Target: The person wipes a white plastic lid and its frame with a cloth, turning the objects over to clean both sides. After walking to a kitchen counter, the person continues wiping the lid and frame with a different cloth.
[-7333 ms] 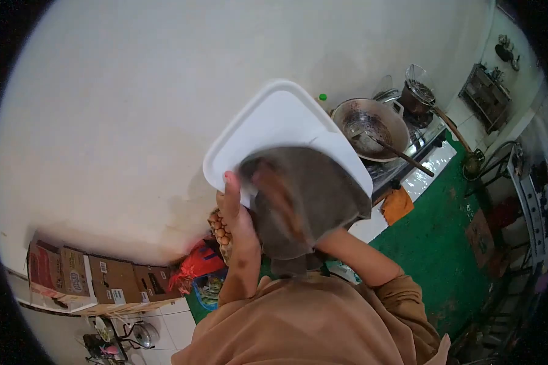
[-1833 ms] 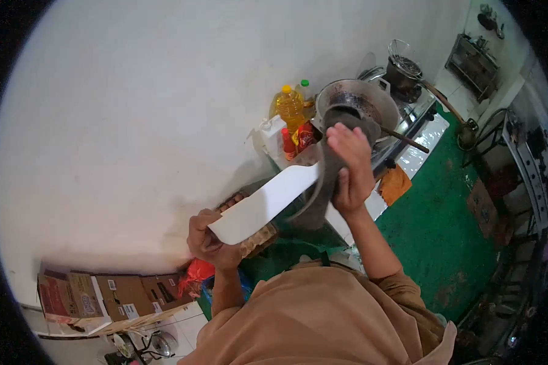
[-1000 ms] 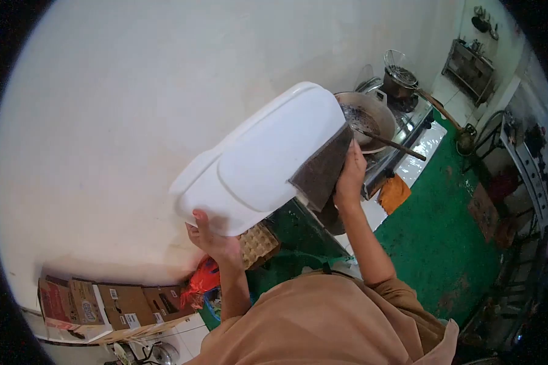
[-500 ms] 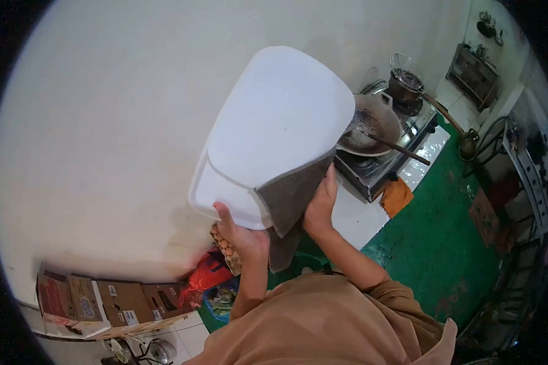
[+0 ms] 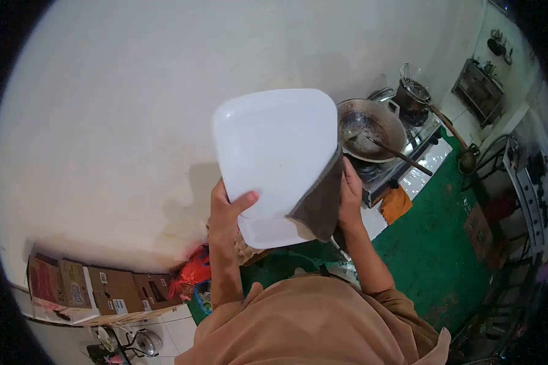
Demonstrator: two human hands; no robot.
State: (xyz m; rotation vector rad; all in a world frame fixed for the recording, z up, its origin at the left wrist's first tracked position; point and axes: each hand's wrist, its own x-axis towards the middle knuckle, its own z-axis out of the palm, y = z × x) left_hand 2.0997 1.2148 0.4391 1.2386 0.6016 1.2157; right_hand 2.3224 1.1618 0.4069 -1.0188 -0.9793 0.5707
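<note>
A white plastic tray (image 5: pixel 274 146) with rounded corners is held up before me, its broad face towards me and a ridge near its lower end. My left hand (image 5: pixel 228 207) grips its left edge, thumb lying on the face and fingers hidden behind. Over the tray's lower right edge is draped a dark grey cloth (image 5: pixel 319 204). My right hand (image 5: pixel 349 194) is closed on that cloth at the right edge, most of its fingers hidden.
On the right a wok (image 5: pixel 371 131) with a long-handled utensil sits on a gas stove (image 5: pixel 377 182), near a dark pot (image 5: pixel 413 97). An orange cloth (image 5: pixel 397 204) hangs at the counter edge. Cardboard boxes (image 5: pixel 112 289) and a red bag (image 5: pixel 195 267) are at lower left.
The tray has turned more upright and shifted down. My left hand has moved up its left edge, and my right hand has moved slightly right with the cloth.
</note>
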